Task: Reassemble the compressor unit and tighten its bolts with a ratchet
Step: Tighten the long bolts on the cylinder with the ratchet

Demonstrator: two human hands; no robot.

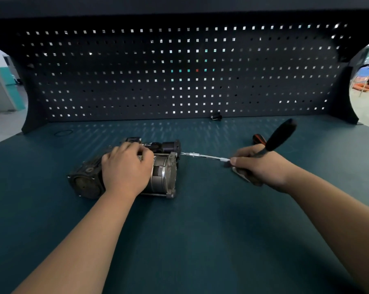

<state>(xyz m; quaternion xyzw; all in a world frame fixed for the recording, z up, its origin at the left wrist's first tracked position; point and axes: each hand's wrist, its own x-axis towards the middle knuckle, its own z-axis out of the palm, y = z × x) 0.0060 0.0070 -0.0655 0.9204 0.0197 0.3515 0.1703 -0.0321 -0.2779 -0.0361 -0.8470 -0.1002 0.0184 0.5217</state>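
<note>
- The compressor unit (162, 172) lies on its side on the dark teal workbench (200, 240), left of centre and well in front of the pegboard (179, 71).
- Its body is a grey metal cylinder with a bright band around it, closed at the right end by a cast end plate with lugs at the corners.
- A thin rod runs along the lower edge of the cylinder to that plate.
- The left end is a darker, boxy block with a round face turned toward the camera; a black cylindrical part sits along the far upper side.
- The left hand (126, 166) lies over the top of the unit, fingers curled down over its far side and gripping it.
- The right hand (262, 166), well apart from the left, is closed around the ratchet (282, 134) near its head; the black handle tilts up and away to the right.
- A slim silver extension bar (204, 155) runs from the right hand to the upper corner of the end plate, where its tip meets the unit.
- An orange-and-black tool handle (258, 139) lies just behind the right hand.
- A small black part (216, 117) sits at the foot of the pegboard, and a thin dark ring (63, 132) lies at the far left of the bench.
</note>
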